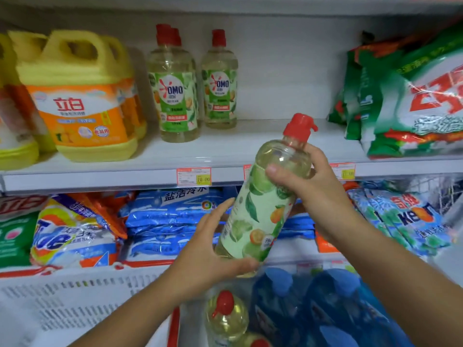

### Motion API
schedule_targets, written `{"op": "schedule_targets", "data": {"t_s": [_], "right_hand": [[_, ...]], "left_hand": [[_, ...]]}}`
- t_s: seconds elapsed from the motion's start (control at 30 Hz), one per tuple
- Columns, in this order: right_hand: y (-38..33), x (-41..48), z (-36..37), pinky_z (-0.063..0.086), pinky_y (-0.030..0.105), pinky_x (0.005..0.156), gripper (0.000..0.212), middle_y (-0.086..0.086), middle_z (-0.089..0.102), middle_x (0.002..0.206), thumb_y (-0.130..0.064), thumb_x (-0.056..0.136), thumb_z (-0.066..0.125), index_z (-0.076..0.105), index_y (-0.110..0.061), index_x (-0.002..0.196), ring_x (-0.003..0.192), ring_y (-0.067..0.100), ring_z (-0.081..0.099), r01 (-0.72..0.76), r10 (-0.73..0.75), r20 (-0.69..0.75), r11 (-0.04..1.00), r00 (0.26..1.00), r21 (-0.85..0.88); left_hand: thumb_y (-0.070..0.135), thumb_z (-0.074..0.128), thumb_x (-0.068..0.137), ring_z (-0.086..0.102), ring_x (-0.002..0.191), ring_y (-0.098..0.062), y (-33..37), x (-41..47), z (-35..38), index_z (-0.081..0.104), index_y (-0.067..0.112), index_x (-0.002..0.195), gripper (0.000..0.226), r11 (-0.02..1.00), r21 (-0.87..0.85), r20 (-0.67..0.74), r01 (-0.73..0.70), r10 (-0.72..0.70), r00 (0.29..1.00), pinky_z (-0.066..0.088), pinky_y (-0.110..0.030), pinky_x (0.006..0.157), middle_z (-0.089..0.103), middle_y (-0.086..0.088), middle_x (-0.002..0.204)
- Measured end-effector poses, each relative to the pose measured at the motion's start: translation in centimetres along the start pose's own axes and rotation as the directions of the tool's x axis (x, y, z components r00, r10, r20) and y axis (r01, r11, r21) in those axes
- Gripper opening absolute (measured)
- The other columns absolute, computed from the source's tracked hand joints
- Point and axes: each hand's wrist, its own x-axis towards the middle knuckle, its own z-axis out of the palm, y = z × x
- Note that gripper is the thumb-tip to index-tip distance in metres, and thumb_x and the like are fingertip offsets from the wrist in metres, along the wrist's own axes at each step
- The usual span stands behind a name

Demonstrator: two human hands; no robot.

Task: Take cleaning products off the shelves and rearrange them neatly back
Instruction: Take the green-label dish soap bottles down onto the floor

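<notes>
The white shelf (275, 141) carried yellow jugs (80, 101) at its left, green powder bags (413, 108) at its right and two red-capped bottles (175, 96) standing between them. You held a third bottle (260, 211) tilted in the air before the shelf's edge. Your right hand (315, 186) gripped its shoulder with curled fingers, and your left hand (208, 246) curled its fingers round the base.

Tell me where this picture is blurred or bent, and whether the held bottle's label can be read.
In the head view the shelf edge bows from the wide lens; the green bags at right and the yellow jug at left are smeared; the held bottle is sharper, yet its small print is unreadable; light is even.
</notes>
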Motion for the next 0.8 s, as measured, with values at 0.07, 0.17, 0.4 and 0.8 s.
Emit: {"op": "schedule_targets", "data": {"t_s": [0.07, 0.17, 0.4, 0.8], "right_hand": [[0.1, 0.1, -0.8, 0.056, 0.034, 0.055, 0.076, -0.011, 0.074, 0.093, -0.042, 0.052, 0.091, 0.056, -0.038, 0.12, 0.08, 0.013, 0.074, -0.008, 0.003, 0.086, 0.998, 0.996, 0.063], [0.3, 0.8, -1.4, 0.056, 0.038, 0.06, 0.068, -0.001, 0.073, 0.103, -0.033, 0.061, 0.078, 0.057, -0.03, 0.125, 0.09, 0.019, 0.073, -0.067, 0.025, 0.202, 0.977, 0.979, 0.203], [0.7, 2.1, -2.4, 0.055, 0.035, 0.06, 0.069, 0.0, 0.075, 0.102, -0.043, 0.064, 0.086, 0.06, -0.023, 0.125, 0.083, 0.019, 0.073, -0.085, 0.076, 0.073, 0.989, 0.994, 0.121], [-1.0, 2.1, -3.9, 0.058, 0.04, 0.077, 0.059, 0.0, 0.073, 0.112, -0.039, 0.07, 0.08, 0.062, -0.021, 0.123, 0.097, 0.019, 0.069, -0.022, -0.025, 0.222, 0.977, 0.975, 0.21]], "left_hand": [[0.041, 0.09, 0.052, 0.056, 0.121, 0.002, 0.1, 0.3, -1.0, 0.029, 0.063, 0.137, 0.106, 0.971, -0.226, 0.214, 0.08, -0.03, 0.976, 0.048, -0.029, 0.1, 0.053, 0.02, 0.139], [0.016, 0.089, 0.06, 0.065, 0.115, -0.015, 0.6, 0.8, -1.2, 0.042, 0.04, 0.139, 0.095, 0.927, -0.368, 0.254, 0.071, 0.027, 0.967, 0.053, -0.03, 0.093, 0.067, 0.009, 0.126], [0.053, 0.092, 0.047, 0.039, 0.115, 0.017, 1.4, -0.1, 1.2, 0.022, 0.053, 0.143, 0.119, 0.977, 0.207, -0.171, -0.059, 0.096, 0.981, 0.032, -0.007, 0.095, 0.032, 0.031, 0.133], [0.02, 0.09, 0.053, 0.068, 0.108, -0.027, 0.9, 0.2, -0.8, 0.054, 0.016, 0.128, 0.084, 0.812, -0.576, 0.158, 0.099, -0.008, 0.987, 0.057, -0.033, 0.08, 0.071, -0.008, 0.118]]}}
